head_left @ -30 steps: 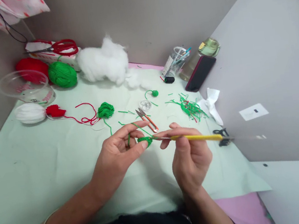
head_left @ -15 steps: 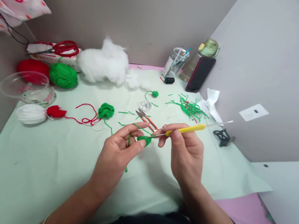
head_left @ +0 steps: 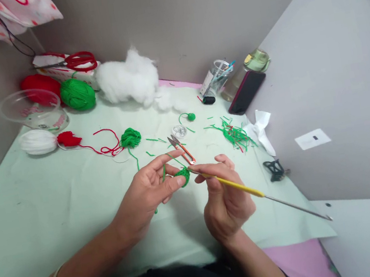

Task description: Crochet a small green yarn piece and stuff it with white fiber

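Between the thumb and fingers of my left hand [head_left: 149,181] is a small green crochet piece [head_left: 184,176]. Green yarn [head_left: 175,158] runs from it over my raised left index finger. My right hand [head_left: 227,192] grips a crochet hook [head_left: 242,186] by its yellow handle. One metal end of the hook points at the top of the crochet piece; whether it sits inside a stitch I cannot tell. The other end slants down to the right. Just beyond my hands lie orange thread snips [head_left: 183,150], blades apart. A small green yarn ball [head_left: 131,138] lies past my left hand.
White stuffing [head_left: 130,79] is heaped at the back. Red-handled scissors [head_left: 79,61], a green skein [head_left: 78,94] and a clear tub [head_left: 31,111] stand at the left. Yarn scraps [head_left: 235,133], a phone [head_left: 247,92] and a bottle [head_left: 257,61] are at the right.
The crochet hook has swung from nearly level to a slant, its far end now lower right. My right hand has turned with it. The crochet piece has tilted and shifted slightly right.
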Available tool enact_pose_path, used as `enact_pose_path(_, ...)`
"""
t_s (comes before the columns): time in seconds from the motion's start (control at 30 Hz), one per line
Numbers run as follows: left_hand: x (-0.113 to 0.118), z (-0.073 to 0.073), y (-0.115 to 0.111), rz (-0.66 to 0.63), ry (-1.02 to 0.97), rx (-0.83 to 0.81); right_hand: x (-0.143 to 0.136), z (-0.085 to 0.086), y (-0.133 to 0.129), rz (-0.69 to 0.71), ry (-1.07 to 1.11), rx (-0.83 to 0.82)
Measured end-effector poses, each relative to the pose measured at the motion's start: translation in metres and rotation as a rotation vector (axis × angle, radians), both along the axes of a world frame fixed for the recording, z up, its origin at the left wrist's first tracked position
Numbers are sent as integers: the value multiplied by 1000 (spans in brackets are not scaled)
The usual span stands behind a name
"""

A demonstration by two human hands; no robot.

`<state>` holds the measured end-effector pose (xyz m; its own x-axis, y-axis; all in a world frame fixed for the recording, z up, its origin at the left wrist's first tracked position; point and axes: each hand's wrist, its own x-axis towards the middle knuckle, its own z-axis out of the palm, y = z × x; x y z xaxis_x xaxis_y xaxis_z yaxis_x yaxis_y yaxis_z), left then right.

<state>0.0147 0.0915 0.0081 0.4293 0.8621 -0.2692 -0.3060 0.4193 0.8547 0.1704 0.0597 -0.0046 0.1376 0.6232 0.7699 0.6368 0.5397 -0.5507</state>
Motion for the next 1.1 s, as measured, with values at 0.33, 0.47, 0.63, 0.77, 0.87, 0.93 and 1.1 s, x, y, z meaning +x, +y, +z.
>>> enact_pose_path(0.33,7,5,-5,126,-49,-10,8,-6,-2,15,-298,49)
enact_pose_path(0.47,2,9,-2,-33,-245,-225,12,-3,-4,46,-209,54)
enact_pose_path(0.63,-2,13,3,13,-259,-200,12,8,-1,191,443,-225)
enact_pose_path(0.77,0,13,0,-13,-202,-131,6,9,3,325,553,-343)
enact_pose_path(0.87,0,11,-1,3,-130,-80,3,8,4,319,536,-343)
enact_pose_path(0.93,-1,9,-1,20,-80,-43,3,7,4,303,548,-349)
enact_pose_path(1.1,1,8,-2,71,-35,-4,3,7,4,260,420,-309)
